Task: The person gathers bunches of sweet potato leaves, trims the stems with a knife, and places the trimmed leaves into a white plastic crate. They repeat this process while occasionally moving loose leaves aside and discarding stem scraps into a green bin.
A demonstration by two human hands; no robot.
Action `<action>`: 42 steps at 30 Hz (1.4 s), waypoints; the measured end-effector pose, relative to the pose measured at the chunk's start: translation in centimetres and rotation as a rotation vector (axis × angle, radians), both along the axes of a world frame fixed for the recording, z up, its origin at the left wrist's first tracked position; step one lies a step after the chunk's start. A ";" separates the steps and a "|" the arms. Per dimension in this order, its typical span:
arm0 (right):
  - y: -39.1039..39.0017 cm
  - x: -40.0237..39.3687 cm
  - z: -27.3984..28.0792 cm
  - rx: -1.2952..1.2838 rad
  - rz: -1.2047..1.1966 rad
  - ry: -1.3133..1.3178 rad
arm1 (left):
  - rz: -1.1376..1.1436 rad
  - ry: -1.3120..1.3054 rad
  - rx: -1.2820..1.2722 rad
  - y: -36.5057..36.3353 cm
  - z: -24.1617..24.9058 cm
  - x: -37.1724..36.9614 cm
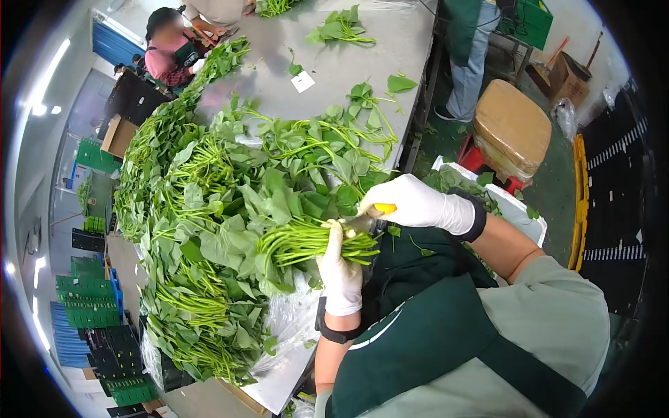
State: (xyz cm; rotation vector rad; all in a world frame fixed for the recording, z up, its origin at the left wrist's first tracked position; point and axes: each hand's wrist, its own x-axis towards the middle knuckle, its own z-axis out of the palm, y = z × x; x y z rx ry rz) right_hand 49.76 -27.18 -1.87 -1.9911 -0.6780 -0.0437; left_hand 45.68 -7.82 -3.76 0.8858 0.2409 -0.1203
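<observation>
My left hand (340,275), in a white glove, is wrapped round a bunch of leafy green stems (296,244), its cut ends pointing right and its leaves to the left. In my right hand (421,205), gloved too, is a knife (385,207) with a yellow handle. Its blade lies over the stems, close to my left thumb. More bundles of the same greens (188,292) are heaped to the left of my hands. Loose leafy stems (313,139) spread over the metal table (279,83) beyond them.
A white bin (512,195) with leaf scraps stands at my right. Behind it a padded stool (512,125) sits on the floor. A seated person (167,56) is at the far left, and another person's legs (467,70) show across the table. Green crates (87,299) are stacked at left.
</observation>
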 end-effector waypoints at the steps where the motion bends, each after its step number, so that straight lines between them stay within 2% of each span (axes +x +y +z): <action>1: 0.1 -0.4 0.0 0.046 -0.072 0.030 | 0.073 0.052 -0.015 -0.6 0.3 0.0; 2: 0.2 -0.9 -0.3 0.046 -0.079 0.030 | 0.066 0.052 -0.014 -0.8 0.2 -0.1; 4: 0.4 -1.9 -1.5 0.044 -0.307 0.150 | 0.144 0.028 0.031 -1.0 0.1 -0.3; 6: 0.5 -3.3 -1.5 -0.001 -0.264 0.222 | 0.147 0.007 0.041 -1.2 -0.4 -0.2; 8: 1.3 -3.8 -3.1 -0.001 -0.246 0.123 | 0.192 -0.004 0.088 -1.5 -0.6 -0.4; 10: 1.8 -4.3 -3.0 0.005 -0.224 0.150 | 0.172 -0.006 0.080 -1.9 -0.6 -0.8; 12: 0.9 -4.2 -5.1 -0.142 -0.233 0.257 | 0.140 -0.064 0.075 -2.1 -0.4 -1.2; 13: -0.2 -4.0 -5.5 -0.329 -0.318 0.348 | 0.136 -0.081 0.036 -2.2 0.3 -1.4; 15: -2.3 -3.9 -6.2 -0.201 -0.404 0.409 | 0.107 -0.132 0.101 -1.4 0.0 -1.2; 17: -2.3 -4.1 -3.6 -0.059 -0.395 0.492 | 0.026 -0.119 0.197 -1.4 0.7 -1.4; 18: -1.7 -4.0 -2.9 0.068 -0.321 0.394 | 0.004 -0.085 0.225 -1.5 0.7 -1.4; 20: -0.1 -3.8 -1.1 0.093 -0.210 0.373 | -0.025 -0.100 0.211 -2.0 -0.3 -1.4; 22: 1.0 -3.5 -0.3 0.006 -0.133 0.256 | 0.032 -0.071 0.182 -2.3 -0.9 -1.6; 24: 1.5 -3.3 -1.0 -0.052 -0.172 0.188 | 0.047 -0.084 0.128 -1.9 -0.9 -1.8; 27: 1.2 -3.7 -1.7 -0.022 -0.141 0.178 | 0.109 -0.046 -0.016 -1.5 -0.8 -1.3; 31: 0.5 -2.8 -2.1 -0.074 -0.024 0.208 | 0.065 -0.072 -0.010 -0.9 -1.0 -1.6; 32: 0.4 -2.2 -0.9 -0.031 -0.050 0.198 | 0.094 -0.109 -0.066 -1.2 -0.4 -1.7; 34: 0.4 0.3 -1.9 -0.110 -0.278 0.277 | 0.160 -0.189 0.013 -0.9 -0.1 -1.7; 35: 0.6 1.4 -2.3 -0.222 -0.366 0.114 | 0.217 -0.190 0.002 -0.8 -0.1 -1.6; 38: 2.2 3.5 -4.5 -0.423 -0.341 -0.084 | 0.248 -0.130 0.041 0.2 -0.4 -1.4; 40: 3.0 4.2 -6.3 -0.443 -0.357 -0.077 | 0.243 -0.134 0.049 0.3 -0.1 -1.5; 42: 2.9 4.9 -5.1 -0.465 -0.368 -0.078 | 0.246 -0.143 0.053 0.6 -0.1 -1.4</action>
